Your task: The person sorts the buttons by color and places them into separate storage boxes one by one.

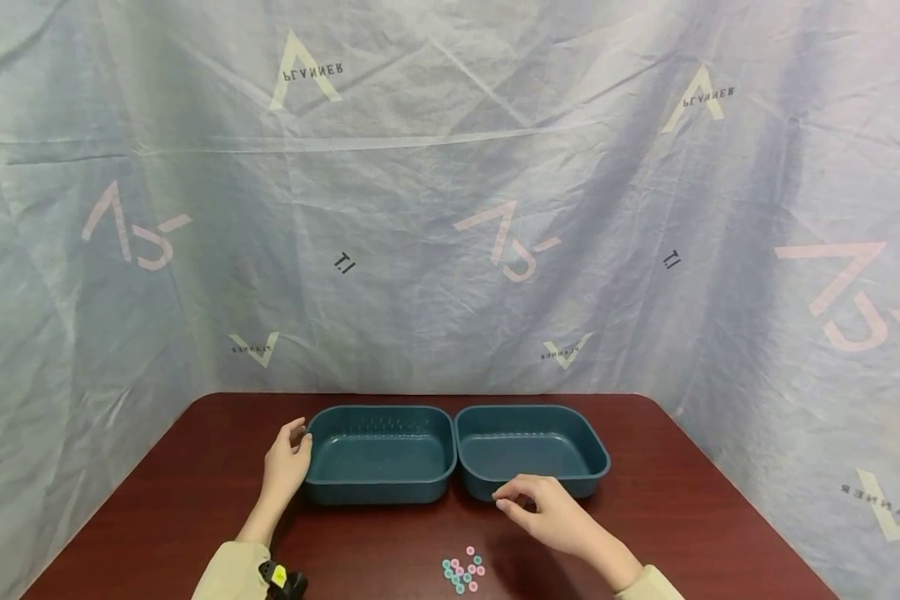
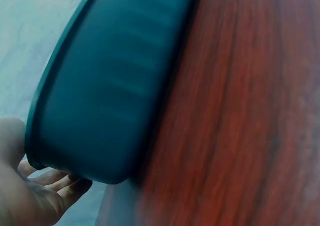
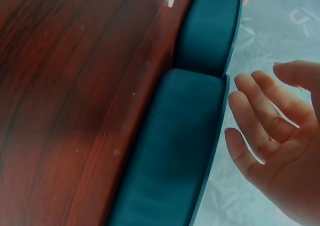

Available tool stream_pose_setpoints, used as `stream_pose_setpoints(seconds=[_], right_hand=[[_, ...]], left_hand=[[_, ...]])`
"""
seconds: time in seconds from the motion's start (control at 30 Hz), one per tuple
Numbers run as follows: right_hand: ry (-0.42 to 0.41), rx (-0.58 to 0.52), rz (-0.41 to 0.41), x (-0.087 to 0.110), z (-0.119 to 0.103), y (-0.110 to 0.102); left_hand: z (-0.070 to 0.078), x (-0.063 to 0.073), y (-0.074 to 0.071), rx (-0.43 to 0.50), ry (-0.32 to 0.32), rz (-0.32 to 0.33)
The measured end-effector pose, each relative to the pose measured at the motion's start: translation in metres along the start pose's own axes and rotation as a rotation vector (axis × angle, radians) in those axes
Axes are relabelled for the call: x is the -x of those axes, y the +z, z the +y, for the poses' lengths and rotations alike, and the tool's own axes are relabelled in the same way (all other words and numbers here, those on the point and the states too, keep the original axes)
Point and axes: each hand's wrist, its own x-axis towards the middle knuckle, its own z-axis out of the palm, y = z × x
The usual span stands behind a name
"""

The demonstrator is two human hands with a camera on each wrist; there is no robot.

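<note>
My left hand (image 1: 287, 467) is at the left end of the left teal tray (image 1: 378, 493), its thumb near the rim. In the left wrist view, its loosely bent fingers (image 2: 60, 183) lie along that end wall. Over the front rim of the right teal tray (image 1: 588, 483) hovers my right hand (image 1: 547, 510), fingers relaxed and thumb apart from them. The right wrist view shows nothing in its palm (image 3: 290, 171). Small round pink and teal pieces (image 1: 460, 588), button-like with pale centres, lie in a loose cluster on the table, left of the right forearm.
Both trays stand side by side on a dark red wood-grain table (image 1: 375, 550), their near ends touching. A grey printed cloth (image 1: 435, 325) hangs behind the table and along both sides. A black device with a yellow tag (image 1: 279, 575) is on the left wrist.
</note>
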Motion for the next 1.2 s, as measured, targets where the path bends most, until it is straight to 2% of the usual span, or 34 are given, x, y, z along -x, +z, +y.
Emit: stream_pose_setpoints(seconds=[0.23, 0.47, 1.0, 1.2], right_hand=[[-0.001, -0.032, -0.069, -0.003, -0.003, 0.007], [0.010, -0.053, -0.120, -0.005, -0.006, 0.012], [-0.122, 0.067, -0.150, -0.012, -0.005, 0.028], [-0.086, 0.106, -0.185, -0.015, -0.006, 0.033]], left_hand=[[-0.004, -0.003, -0.001, 0.031, -0.073, -0.017], [-0.008, -0.003, 0.001, 0.033, -0.081, -0.047], [-0.008, -0.002, 0.002, 0.076, -0.099, -0.059], [-0.009, -0.003, 0.003, 0.079, -0.106, -0.062]])
